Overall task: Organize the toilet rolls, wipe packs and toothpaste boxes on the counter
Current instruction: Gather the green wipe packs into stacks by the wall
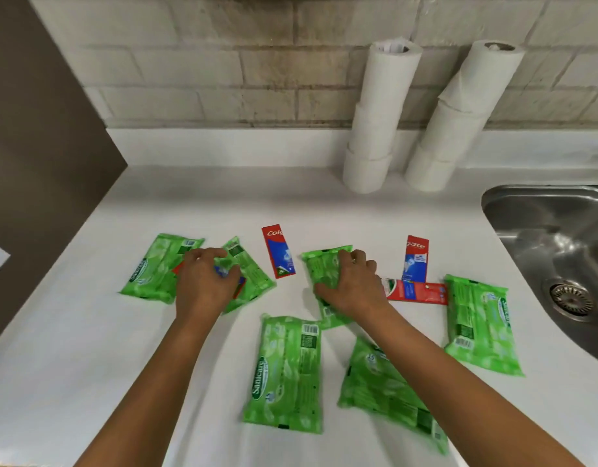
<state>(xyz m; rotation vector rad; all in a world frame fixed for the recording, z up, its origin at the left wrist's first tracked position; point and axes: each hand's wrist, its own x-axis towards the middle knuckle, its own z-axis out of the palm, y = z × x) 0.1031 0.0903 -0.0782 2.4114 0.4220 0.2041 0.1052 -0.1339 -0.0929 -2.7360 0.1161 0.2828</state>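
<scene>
Several green wipe packs lie scattered on the white counter [88,348]. My left hand [203,281] closes over a red-and-blue toothpaste box [238,286] that lies on a wipe pack [250,274], next to another pack [156,267]. My right hand [348,284] grips a wipe pack [321,267] in the middle. Three more toothpaste boxes lie flat: one [278,251] between my hands, one [416,259] to the right, one [415,292] beside my right wrist. Two leaning stacks of toilet rolls [375,123] [456,119] stand against the wall. Nearer packs [285,372] [385,389] [479,325] lie in front.
A steel sink [560,251] with a drain is set into the counter at the right. A tiled wall [223,62] runs along the back. A dark panel [38,129] stands at the left edge of the counter.
</scene>
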